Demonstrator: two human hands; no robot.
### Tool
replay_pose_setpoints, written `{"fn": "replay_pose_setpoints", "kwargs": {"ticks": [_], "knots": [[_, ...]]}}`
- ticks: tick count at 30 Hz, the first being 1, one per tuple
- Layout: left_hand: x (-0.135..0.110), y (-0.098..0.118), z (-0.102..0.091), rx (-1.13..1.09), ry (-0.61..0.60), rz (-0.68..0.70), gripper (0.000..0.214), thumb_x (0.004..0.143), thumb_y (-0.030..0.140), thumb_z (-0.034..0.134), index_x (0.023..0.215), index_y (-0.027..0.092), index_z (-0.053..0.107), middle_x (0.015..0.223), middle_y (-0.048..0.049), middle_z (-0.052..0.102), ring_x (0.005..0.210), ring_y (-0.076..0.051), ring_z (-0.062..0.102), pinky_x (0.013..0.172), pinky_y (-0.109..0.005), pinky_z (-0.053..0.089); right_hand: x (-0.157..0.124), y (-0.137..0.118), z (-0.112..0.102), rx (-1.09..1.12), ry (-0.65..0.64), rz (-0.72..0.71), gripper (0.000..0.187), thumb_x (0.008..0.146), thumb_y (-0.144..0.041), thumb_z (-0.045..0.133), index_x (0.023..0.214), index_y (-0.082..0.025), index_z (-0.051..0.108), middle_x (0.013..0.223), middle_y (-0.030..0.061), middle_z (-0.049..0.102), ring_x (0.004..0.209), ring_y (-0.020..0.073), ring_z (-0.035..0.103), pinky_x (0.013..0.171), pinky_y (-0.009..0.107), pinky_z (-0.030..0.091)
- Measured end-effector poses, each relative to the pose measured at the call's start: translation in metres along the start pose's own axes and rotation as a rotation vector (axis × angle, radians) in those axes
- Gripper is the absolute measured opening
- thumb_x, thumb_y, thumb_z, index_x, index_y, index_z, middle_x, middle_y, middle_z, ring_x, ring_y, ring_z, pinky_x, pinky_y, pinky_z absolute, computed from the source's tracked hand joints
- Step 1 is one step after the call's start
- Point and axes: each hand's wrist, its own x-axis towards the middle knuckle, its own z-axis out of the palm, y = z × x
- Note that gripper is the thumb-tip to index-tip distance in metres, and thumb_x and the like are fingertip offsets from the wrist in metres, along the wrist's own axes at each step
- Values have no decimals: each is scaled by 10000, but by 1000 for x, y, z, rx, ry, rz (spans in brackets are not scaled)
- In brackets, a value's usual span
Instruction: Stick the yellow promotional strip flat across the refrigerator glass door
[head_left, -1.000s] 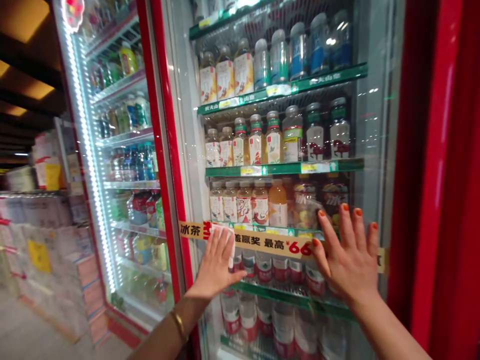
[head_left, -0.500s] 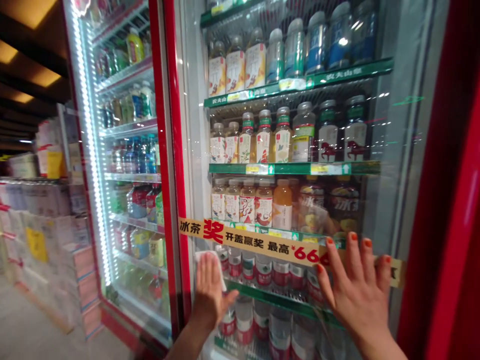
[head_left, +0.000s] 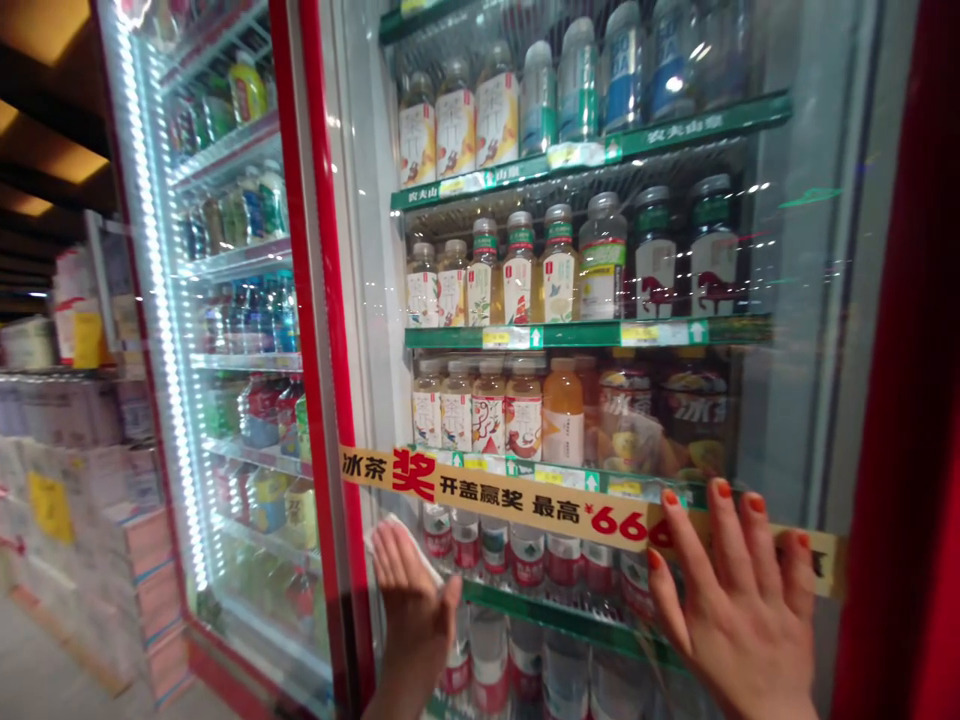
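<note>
My left hand (head_left: 414, 610) lies almost flat on the lower left of a glass fridge door (head_left: 799, 400), its fingers pressing a folded white cloth (head_left: 422, 557) to the glass. Most of the cloth is hidden under the fingers. Farther right, my right hand (head_left: 750, 605) rests on the same door with fingers spread and nothing held. Its fingertips overlap a beige printed strip (head_left: 480, 492) with black and red characters that runs across the door. Part of the strip's lettering is covered by that hand.
Behind the glass, several shelves (head_left: 510, 180) carry bottled drinks (head_left: 564, 410). A red frame (head_left: 309, 300) divides this door from another lit fridge (head_left: 247, 360) on the left. Stacked cartons (head_left: 154, 600) stand on the floor at far left.
The view has shifted slightly, so the shelves and strip sit a little differently. My left hand has turned, with its fingers tilting more to the left. My right hand stays spread on the strip.
</note>
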Motion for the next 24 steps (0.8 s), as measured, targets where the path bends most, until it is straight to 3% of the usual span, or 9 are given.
{"fn": "replay_pose_setpoints", "kwargs": {"ticks": [2,4,7,10,14,16,18,21,24], "knots": [[34,13,0,-34,84,-144,840,1103,508,268,1727,111,-131,1830,-241,30,1721,-355,8,1384,-666,181,-1,0,0,-5,3,8,732,1021,-474,596,1704,-357,358,1788,51,311,1653,374,311,1361,624,209],[49,43,0,-47,37,-106,931,1070,678,215,1738,84,-45,1834,-230,47,1721,-367,2,1392,-654,154,-1,0,0,-4,5,26,736,1016,-466,608,1702,-364,362,1787,49,314,1652,378,314,1359,630,209],[21,83,1,-4,-80,244,1170,934,898,151,1731,43,141,1822,-217,167,1720,-366,87,1416,-568,82,-1,1,0,10,-6,26,733,1017,-474,595,1702,-371,356,1788,49,314,1655,375,309,1354,642,209],[-25,69,7,63,4,515,1184,931,900,215,1716,14,194,1826,-194,163,1717,-356,124,1428,-501,58,-1,2,2,30,7,7,727,1022,-486,572,1705,-382,345,1796,31,300,1661,362,297,1359,638,190],[-2,13,16,10,85,127,941,1041,662,324,1750,101,65,1848,-138,52,1726,-316,52,1434,-513,83,-1,1,4,65,21,20,711,1039,-510,533,1709,-395,325,1798,6,293,1668,341,284,1374,613,157],[36,11,14,-46,102,-99,891,1062,583,337,1753,147,-19,1848,-142,-12,1724,-334,-3,1415,-623,101,-1,0,4,73,27,41,704,1037,-520,535,1703,-402,339,1790,12,312,1662,349,298,1370,626,163],[64,31,8,-77,60,-151,909,1067,637,294,1748,133,-38,1843,-181,-7,1719,-376,-20,1379,-715,125,0,-2,4,83,29,54,696,1032,-529,543,1693,-409,360,1781,24,333,1652,361,319,1364,640,173],[60,68,4,-40,-13,130,1092,971,850,253,1745,94,111,1821,-199,182,1721,-362,81,1406,-624,131,0,-3,3,106,37,57,678,1039,-531,527,1688,-428,361,1778,20,336,1647,360,329,1359,644,183],[28,61,9,46,91,518,1252,846,987,263,1723,94,261,1772,-163,348,1709,-317,189,1433,-462,99,-2,0,4,119,47,48,675,1044,-519,497,1694,-430,341,1775,19,341,1647,358,329,1352,658,196]]}}
